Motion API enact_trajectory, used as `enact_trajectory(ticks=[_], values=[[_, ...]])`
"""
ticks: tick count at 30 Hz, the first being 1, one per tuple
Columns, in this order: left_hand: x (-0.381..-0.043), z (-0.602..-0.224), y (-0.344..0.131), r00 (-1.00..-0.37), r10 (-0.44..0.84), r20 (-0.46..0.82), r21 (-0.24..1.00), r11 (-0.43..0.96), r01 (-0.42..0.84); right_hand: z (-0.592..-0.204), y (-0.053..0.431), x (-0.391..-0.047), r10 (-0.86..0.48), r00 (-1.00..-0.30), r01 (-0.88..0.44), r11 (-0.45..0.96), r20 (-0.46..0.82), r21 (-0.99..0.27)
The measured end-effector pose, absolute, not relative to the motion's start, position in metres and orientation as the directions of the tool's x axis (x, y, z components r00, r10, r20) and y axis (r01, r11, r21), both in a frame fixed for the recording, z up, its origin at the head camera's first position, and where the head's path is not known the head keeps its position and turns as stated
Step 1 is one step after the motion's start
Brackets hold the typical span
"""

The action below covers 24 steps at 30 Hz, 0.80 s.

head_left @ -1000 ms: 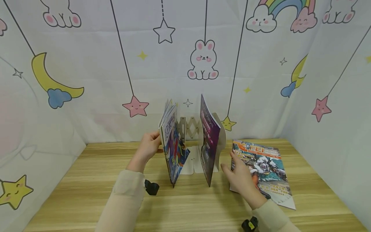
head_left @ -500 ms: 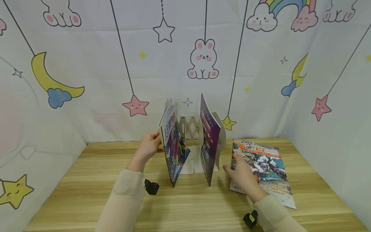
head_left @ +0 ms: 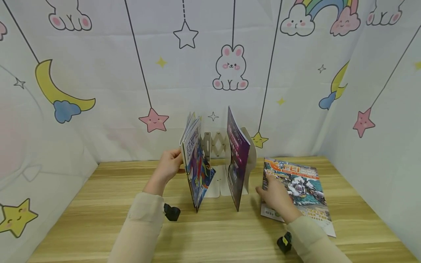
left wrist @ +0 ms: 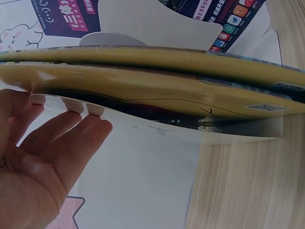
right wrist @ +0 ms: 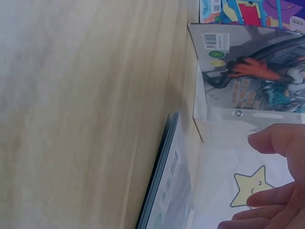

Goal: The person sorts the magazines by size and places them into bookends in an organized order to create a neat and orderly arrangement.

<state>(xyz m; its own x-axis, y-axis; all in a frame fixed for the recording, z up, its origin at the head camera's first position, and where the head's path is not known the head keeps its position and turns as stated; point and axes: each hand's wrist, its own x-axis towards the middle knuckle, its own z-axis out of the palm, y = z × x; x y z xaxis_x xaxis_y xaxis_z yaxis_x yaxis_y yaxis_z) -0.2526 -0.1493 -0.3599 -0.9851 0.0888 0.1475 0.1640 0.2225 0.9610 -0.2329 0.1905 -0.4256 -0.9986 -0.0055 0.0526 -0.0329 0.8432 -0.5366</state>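
My left hand [head_left: 169, 166] touches the left panel [left wrist: 167, 133] of a metal bookend with its fingers. Several thick magazines [head_left: 197, 160] stand against that panel, spines toward me. A purple magazine [head_left: 238, 157] leans upright by the bookend's right panel [head_left: 252, 153]. My right hand [head_left: 277, 195] hovers over or touches the left side of a colourful magazine [head_left: 302, 186] lying on the table; contact cannot be told. In the right wrist view the fingers [right wrist: 271, 198] and thumb are spread apart, with the lying magazine [right wrist: 171, 186] seen edge-on below.
Between the magazines run the bookend's scissor-like back [head_left: 218, 144] and its white base plates [head_left: 212, 188]. The wooden table [head_left: 108, 208] stretches in front and to both sides. A white curtain [head_left: 115, 138] with printed stars and rabbits hangs close behind.
My right hand has shifted slightly to the right over the lying magazine, uncovering its lower left corner. My left hand and the standing magazines stay in place.
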Motion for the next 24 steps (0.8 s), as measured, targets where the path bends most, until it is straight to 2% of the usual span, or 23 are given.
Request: enact_trajectory(ticks=[12,24], values=[[-0.254,-0.361,-0.149,-0.987,0.078,0.143,0.957,0.244,0.158,-0.429,0.193,-0.244,0.021,-1.000,0.009,0.882,0.021,-0.472],[-0.255,-0.361,-0.149,-0.989,0.064,0.132,0.956,0.255,0.144,-0.432,0.194,-0.251,0.039,-0.994,0.077,0.904,-0.098,-0.421]])
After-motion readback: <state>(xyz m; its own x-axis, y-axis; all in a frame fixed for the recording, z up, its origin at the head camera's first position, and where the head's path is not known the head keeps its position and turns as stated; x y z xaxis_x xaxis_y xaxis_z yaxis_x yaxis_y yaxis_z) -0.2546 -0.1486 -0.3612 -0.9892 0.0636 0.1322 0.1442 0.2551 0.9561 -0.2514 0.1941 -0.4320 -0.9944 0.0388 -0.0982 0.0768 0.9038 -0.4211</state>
